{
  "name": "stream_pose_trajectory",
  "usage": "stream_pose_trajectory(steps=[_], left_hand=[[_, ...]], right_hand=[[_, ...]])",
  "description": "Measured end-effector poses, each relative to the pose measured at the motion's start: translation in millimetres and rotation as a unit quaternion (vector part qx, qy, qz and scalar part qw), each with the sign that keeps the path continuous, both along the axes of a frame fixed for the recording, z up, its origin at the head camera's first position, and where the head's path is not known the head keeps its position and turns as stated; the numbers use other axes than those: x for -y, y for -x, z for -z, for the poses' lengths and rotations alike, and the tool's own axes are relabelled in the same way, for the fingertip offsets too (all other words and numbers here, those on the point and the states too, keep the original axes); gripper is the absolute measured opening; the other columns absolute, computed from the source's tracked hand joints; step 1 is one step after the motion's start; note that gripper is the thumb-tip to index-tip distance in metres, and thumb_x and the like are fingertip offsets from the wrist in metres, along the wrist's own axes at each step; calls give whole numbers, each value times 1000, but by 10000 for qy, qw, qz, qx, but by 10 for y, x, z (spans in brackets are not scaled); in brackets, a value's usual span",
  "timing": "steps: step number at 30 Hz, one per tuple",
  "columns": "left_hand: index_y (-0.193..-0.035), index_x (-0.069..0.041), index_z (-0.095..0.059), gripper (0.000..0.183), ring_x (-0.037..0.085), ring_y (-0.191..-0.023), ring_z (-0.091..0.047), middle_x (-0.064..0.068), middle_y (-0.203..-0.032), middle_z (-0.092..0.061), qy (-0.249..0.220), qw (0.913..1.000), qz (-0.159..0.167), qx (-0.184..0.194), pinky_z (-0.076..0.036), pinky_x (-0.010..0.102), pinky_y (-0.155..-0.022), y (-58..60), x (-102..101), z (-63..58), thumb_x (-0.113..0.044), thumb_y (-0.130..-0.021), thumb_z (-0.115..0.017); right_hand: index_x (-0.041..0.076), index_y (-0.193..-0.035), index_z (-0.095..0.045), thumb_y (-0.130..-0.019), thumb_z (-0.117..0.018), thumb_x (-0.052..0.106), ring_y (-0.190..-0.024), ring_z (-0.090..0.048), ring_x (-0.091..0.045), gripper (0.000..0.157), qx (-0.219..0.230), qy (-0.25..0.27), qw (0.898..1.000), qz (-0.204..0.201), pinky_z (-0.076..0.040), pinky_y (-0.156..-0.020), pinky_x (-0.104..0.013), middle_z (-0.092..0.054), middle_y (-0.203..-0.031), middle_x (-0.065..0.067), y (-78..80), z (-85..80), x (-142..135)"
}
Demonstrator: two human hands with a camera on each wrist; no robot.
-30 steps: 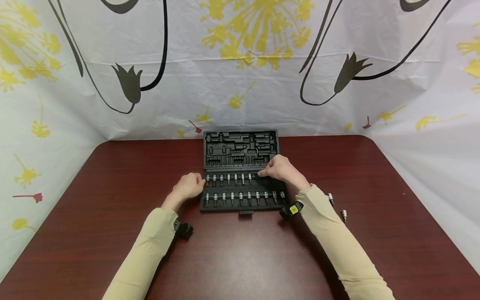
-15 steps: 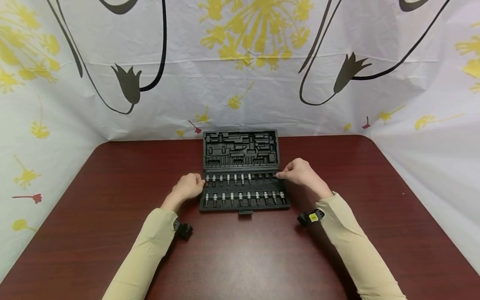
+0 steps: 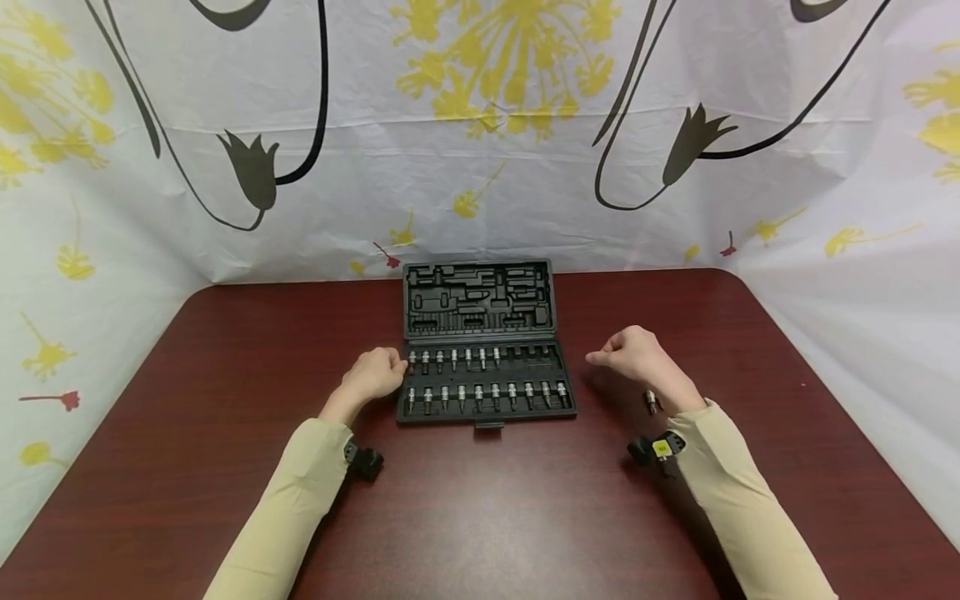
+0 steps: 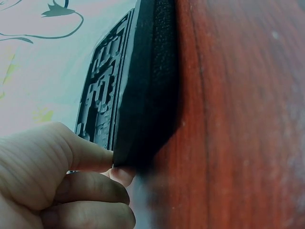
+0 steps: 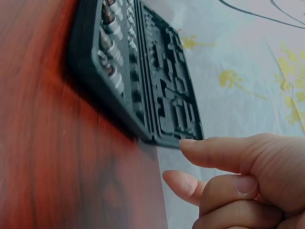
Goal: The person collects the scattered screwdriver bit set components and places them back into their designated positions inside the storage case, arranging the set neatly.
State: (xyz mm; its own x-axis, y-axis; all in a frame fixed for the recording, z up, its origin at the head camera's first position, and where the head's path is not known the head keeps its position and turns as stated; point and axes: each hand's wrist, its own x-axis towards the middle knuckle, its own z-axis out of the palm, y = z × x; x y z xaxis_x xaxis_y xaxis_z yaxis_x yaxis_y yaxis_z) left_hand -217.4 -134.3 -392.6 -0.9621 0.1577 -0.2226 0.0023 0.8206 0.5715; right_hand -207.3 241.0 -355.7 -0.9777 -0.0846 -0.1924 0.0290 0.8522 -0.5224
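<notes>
Your empty right hand [image 3: 636, 354] now clears the case [image 3: 480, 375], far-right slots [image 3: 528, 352] still unfilled; your left hand [image 3: 372, 372] pinches its edge.

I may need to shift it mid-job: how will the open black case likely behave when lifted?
The black case should be stiff, judging by its straight moulded edges. Its lid may swing, being open and apparently hinged. The bits could spill if it tips, since nothing covers them.
</notes>
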Motion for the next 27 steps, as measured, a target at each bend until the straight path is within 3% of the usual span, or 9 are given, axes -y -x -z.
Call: stream_pose_trajectory(steps=[3, 11, 20, 27], left_hand=[[-65, -11, -40, 35, 16, -52, -35, 1, -58, -36, 3, 10000, -2, -2, -30, 28, -51, -3, 2, -7, -20, -98, -46], [-65, -11, -40, 34, 16, -51, -35, 2, -58, -36, 22, 10000, 21, -35, -30, 28, -51, 3, 7, 4, -20, -98, -46], [-65, -12, -40, 35, 15, -51, -33, 1, -57, -35, 54, 9999, 76, -72, -29, 28, -50, 19, 18, 32, -20, -98, -45], [-65, -11, -40, 34, 16, -52, -35, 1, -58, -36, 82, 10000, 42, -23, -29, 29, -51, 18, 3, 25, -20, -98, -46]], right_hand=[[-2, -74, -70, -86, -65, 25, -57, -43, -13, 30, -66, -52, 10000, -23, -36, -53, -28, -62, -62, -4, -49, -5, -85], [1, -65, -63, -85, -66, 23, -50, -37, -9, 30, -251, -159, 9995, -59, -33, -51, -28, -40, -50, 9, -163, -6, -320], [1, -67, -68, -84, -67, 24, -58, -45, -13, 28, -258, -411, 9987, 142, -37, -53, -29, -59, -60, 3, -239, 51, -509], [1, -67, -68, -82, -69, 23, -62, -49, -15, 26, -294, -547, 9978, 212, -39, -55, -30, -62, -62, 1, -297, 91, -639]])
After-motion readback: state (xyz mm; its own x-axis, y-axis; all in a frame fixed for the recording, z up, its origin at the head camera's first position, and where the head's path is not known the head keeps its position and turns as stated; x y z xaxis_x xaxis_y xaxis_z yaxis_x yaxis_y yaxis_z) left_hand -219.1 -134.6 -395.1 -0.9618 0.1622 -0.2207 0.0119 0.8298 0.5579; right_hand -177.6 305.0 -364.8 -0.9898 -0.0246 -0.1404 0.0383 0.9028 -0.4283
